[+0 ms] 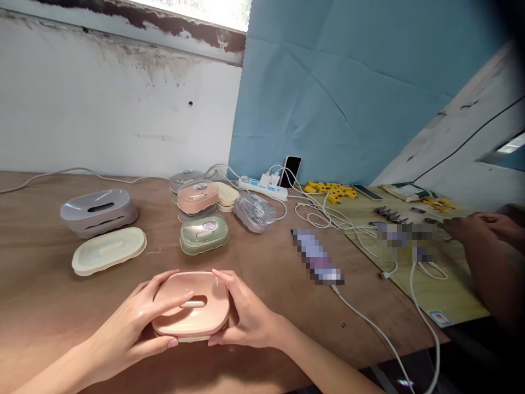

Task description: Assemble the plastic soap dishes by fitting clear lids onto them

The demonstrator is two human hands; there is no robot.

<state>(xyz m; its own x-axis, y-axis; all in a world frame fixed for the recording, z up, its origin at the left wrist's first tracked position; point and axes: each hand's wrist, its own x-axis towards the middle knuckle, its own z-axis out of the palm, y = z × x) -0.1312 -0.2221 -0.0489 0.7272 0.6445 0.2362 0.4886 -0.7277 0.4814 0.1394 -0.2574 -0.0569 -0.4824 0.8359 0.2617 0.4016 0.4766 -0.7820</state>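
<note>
Both hands hold a pink soap dish [172, 324] over the near part of the table. My left hand [141, 314] wraps its left side, with the thumb low on the front edge and one finger reaching to the oval slot in the middle. On the right end, my right hand [250, 314] grips it between thumb and fingers. A pale strip shows along the dish's lower rim. Beyond the left hand lie a cream oval tray [109, 251] and a stack of grey dish bodies [98, 212]. A green soap box [204, 234] with a clear lid sits just past the dish.
Behind stand a pink lidded box [198, 197], cream pieces [227, 196] and clear lids [255, 212]. A power strip [262, 187], a leaning phone [290, 172] and a blurred phone [318, 256] trail white cables. At right, another person's hands [471, 227] work near yellow parts [330, 190].
</note>
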